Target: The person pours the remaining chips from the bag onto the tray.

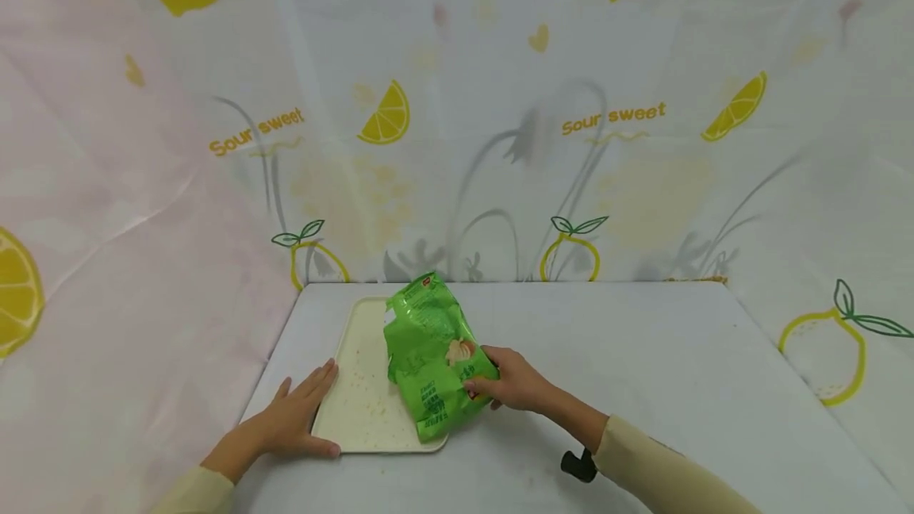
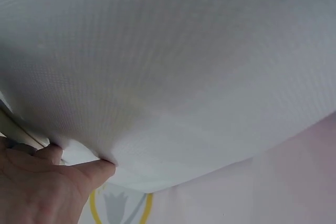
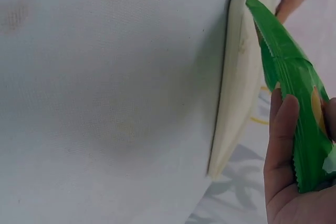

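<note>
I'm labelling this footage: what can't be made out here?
Part of the tray: head view, hidden behind the green bag.
Bag's dark lettering: head view, too small to read.
Bag's inside: head view, hidden by its opaque sides.
Black object: head view, partly covered by the right sleeve.
Rest of the left hand: left wrist view, cut off by frame edge.

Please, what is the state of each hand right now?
Left hand: open, at the edge of the cream tray.
Right hand: closed, holding the green bag.
</note>
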`<state>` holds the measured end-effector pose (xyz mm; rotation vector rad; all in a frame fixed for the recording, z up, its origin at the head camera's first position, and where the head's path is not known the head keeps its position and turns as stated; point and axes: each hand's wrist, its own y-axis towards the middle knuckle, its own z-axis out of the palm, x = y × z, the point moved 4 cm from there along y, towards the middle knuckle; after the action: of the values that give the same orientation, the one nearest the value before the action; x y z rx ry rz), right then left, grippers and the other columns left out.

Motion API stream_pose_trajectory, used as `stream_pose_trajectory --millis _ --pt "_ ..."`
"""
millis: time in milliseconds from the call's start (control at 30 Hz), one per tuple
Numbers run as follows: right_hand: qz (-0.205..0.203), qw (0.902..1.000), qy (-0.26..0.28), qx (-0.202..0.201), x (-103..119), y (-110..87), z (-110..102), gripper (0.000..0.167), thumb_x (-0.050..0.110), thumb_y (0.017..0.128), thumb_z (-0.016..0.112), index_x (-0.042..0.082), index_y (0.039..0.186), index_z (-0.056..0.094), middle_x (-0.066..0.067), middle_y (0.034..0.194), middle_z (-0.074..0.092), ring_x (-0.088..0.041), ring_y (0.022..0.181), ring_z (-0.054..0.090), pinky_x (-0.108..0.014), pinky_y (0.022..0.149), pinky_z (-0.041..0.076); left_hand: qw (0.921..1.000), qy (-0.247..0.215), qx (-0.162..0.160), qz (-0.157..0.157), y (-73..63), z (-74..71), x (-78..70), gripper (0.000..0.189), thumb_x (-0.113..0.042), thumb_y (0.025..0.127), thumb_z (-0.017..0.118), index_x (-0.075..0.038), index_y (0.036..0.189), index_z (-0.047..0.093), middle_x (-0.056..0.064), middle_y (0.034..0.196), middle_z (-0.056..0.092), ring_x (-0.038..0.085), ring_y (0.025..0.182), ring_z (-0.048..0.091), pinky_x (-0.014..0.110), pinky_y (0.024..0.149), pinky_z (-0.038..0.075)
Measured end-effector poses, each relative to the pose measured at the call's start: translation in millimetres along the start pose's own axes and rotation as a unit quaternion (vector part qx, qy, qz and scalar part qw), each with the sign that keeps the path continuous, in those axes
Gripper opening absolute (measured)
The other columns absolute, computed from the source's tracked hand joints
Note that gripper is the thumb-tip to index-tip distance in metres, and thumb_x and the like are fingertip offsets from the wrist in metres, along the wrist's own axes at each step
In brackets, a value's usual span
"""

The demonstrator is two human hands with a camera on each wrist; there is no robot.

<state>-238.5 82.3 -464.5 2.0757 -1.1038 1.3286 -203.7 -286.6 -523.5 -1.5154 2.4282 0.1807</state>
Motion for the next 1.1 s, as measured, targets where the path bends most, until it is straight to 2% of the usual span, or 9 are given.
stream_pose_trajectory --millis 167,367,433,600,733,833,967,1100 --pt "-0.007 0.9997 -0.007 -0.02 3.2 4.0 -0.1 0.034 0.025 0.095 0.068 0.005 0.121 0.061 -0.007 0.089 0.069 -0.013 0.072 0.065 -0.05 0.062 0.058 1.0 -0.002 0.005 -0.005 -1.0 1.1 2.2 0.134 -0.077 0.063 0.074 0.005 0.154 0.02 0.025 0.161 0.022 0.048 0.144 0.03 0.08 0.104 0.016" --pt "-0.036 0.9946 0.004 -0.097 15.0 9.1 -1.3 0.037 0.028 0.095 0.067 0.004 0.123 0.059 -0.009 0.089 0.069 -0.013 0.07 0.066 -0.046 0.058 0.059 0.9999 -0.008 0.007 -0.008 -2.3 -0.7 2.8 0.133 -0.075 0.064 0.075 0.005 0.154 0.02 0.025 0.162 0.02 0.048 0.145 0.028 0.079 0.105 0.014" --pt "-0.04 0.9943 0.001 -0.099 16.4 11.6 2.4 0.036 0.029 0.095 0.067 0.004 0.122 0.06 -0.008 0.087 0.07 -0.011 0.069 0.066 -0.044 0.057 0.059 0.9999 -0.009 0.007 -0.011 -2.3 -0.5 3.6 0.133 -0.074 0.063 0.076 0.004 0.155 0.02 0.024 0.162 0.021 0.048 0.145 0.028 0.079 0.106 0.014" --pt "-0.034 0.9967 -0.024 -0.069 12.9 17.8 12.9 0.029 0.026 0.096 0.066 0.005 0.114 0.062 -0.005 0.08 0.072 -0.011 0.067 0.065 -0.038 0.054 0.057 0.9996 -0.011 0.014 -0.023 -0.2 3.2 6.4 0.135 -0.078 0.062 0.073 0.002 0.156 0.018 0.022 0.163 0.019 0.046 0.147 0.026 0.078 0.108 0.012" --pt "-0.033 0.9971 -0.022 -0.065 10.1 18.5 14.6 0.029 0.025 0.096 0.066 0.004 0.115 0.062 -0.007 0.082 0.072 -0.014 0.069 0.065 -0.043 0.056 0.057 0.9994 -0.012 0.016 -0.027 3.4 5.9 6.6 0.136 -0.079 0.062 0.073 0.001 0.156 0.017 0.021 0.164 0.018 0.044 0.147 0.025 0.077 0.109 0.011" --pt "-0.036 0.9963 -0.012 -0.077 12.4 19.4 13.8 0.032 0.026 0.096 0.067 0.004 0.117 0.061 -0.008 0.083 0.07 -0.014 0.069 0.065 -0.047 0.058 0.057 0.9997 -0.01 0.011 -0.02 3.3 5.5 5.6 0.136 -0.078 0.061 0.074 0.003 0.155 0.018 0.022 0.163 0.02 0.046 0.146 0.027 0.077 0.108 0.012" --pt "-0.044 0.9928 0.002 -0.111 17.3 22.4 13.5 0.035 0.027 0.096 0.066 0.004 0.121 0.06 -0.008 0.083 0.067 -0.013 0.066 0.063 -0.039 0.055 0.058 0.9999 -0.002 0.009 -0.012 1.7 3.9 3.6 0.135 -0.077 0.062 0.074 0.005 0.155 0.019 0.024 0.162 0.021 0.047 0.145 0.028 0.078 0.107 0.014" --pt "-0.036 0.9939 -0.021 -0.102 17.9 25.8 19.9 0.035 0.027 0.096 0.065 0.002 0.121 0.061 -0.004 0.079 0.065 -0.011 0.059 0.06 -0.029 0.05 0.053 0.9997 -0.003 0.014 -0.019 1.0 2.0 3.7 0.135 -0.077 0.062 0.075 0.004 0.155 0.019 0.024 0.162 0.02 0.047 0.146 0.027 0.078 0.107 0.013"
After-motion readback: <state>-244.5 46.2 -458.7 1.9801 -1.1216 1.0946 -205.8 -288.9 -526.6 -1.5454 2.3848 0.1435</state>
